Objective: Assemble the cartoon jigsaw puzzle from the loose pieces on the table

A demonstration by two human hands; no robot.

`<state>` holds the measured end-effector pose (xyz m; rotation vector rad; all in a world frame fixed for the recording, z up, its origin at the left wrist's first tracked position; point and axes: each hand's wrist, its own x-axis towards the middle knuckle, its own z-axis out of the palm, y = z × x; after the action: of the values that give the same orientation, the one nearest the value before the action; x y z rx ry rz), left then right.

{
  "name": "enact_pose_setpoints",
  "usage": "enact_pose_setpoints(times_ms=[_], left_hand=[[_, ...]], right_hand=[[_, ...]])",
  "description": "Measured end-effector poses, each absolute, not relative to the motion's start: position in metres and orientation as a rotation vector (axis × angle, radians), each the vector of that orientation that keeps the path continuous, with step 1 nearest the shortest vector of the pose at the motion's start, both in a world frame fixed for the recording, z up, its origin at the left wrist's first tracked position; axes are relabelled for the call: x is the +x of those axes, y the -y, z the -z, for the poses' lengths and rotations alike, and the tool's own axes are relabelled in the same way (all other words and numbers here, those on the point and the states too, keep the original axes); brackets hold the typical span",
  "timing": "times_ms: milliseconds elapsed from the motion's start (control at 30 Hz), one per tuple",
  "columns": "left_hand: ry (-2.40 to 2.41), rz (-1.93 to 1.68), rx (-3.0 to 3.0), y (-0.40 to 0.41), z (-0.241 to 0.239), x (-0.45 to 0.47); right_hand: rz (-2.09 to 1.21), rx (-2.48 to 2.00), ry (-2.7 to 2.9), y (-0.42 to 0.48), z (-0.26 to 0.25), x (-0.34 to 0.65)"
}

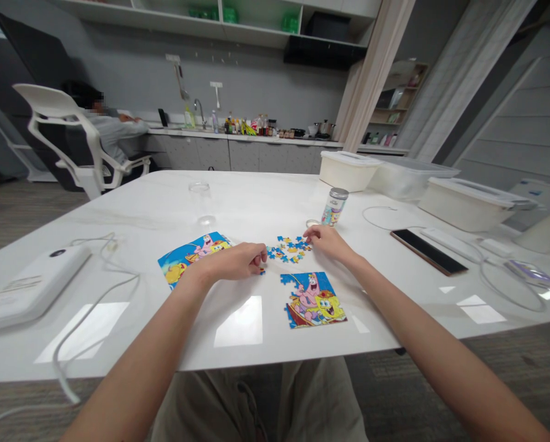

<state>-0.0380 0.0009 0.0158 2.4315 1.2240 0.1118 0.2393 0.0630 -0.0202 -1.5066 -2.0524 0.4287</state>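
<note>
A partly joined jigsaw puzzle (318,299) lies near the table's front edge, showing a pink starfish and a yellow sponge cartoon figure; its left side is jagged. Beyond it is a spread of loose jigsaw pieces (286,250). My left hand (245,261) is closed left of the pile, with a small blue jigsaw piece (263,271) at its fingertips. At the pile's right edge, the fingers of my right hand (328,241) pinch at a jigsaw piece, mostly hidden by them. A picture sheet (176,261) with the same figures is partly covered by my left hand and wrist.
A printed tin (334,207) stands behind my right hand, and a clear jar (201,202) farther left. A phone (426,252), cables and white storage boxes (468,202) are at right. A white device (33,285) with a cable lies left. A person sits in a chair (91,141) beyond.
</note>
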Motion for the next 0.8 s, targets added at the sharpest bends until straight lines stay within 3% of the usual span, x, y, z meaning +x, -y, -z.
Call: enact_pose_setpoints(times_ms=[800], left_hand=[[-1.2, -0.124, 2.573, 0.008, -0.021, -0.024]], right_hand=[[-0.419, -1.489, 2.099, -0.065, 0.022, 0.24]])
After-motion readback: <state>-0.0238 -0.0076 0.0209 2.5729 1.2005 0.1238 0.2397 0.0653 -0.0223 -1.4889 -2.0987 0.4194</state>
